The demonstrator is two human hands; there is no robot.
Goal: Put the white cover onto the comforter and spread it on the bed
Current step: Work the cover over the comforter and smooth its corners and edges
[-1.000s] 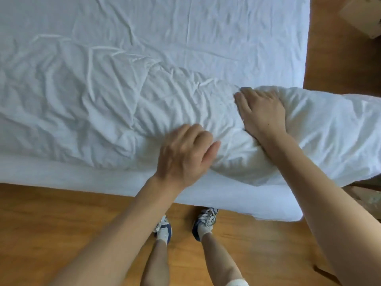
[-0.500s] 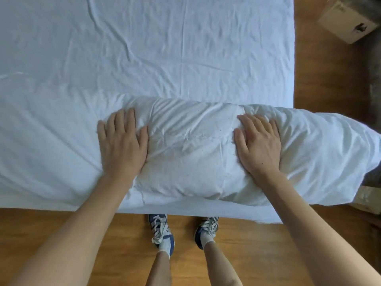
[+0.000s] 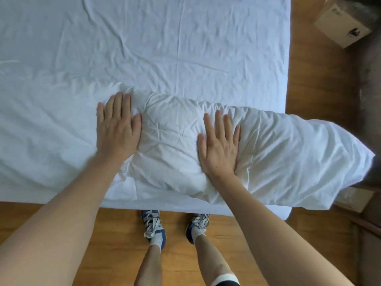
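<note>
The white cover (image 3: 51, 129) lies flat over the near left part of the bed (image 3: 185, 38). A puffy bulge, the comforter inside the cover (image 3: 288, 153), runs from the middle to beyond the bed's right edge, where its end hangs over the floor. My left hand (image 3: 116, 129) rests flat, palm down, fingers apart, at the left end of the bulge. Also flat and palm down, my right hand (image 3: 219, 145) presses on the middle of the bulge. Neither hand grips fabric.
The bed's near edge runs just in front of my shoes (image 3: 153, 228) on the wooden floor (image 3: 103, 244). A cardboard box (image 3: 344, 23) stands at the top right, another box (image 3: 354, 198) under the comforter's overhanging end. A dark rug or seat (image 3: 371, 100) is at the right.
My left hand opened from a closed grip and moved left to lie flat. The wrinkled cover got smoothed out. My right hand slid a little left along the bulge.
</note>
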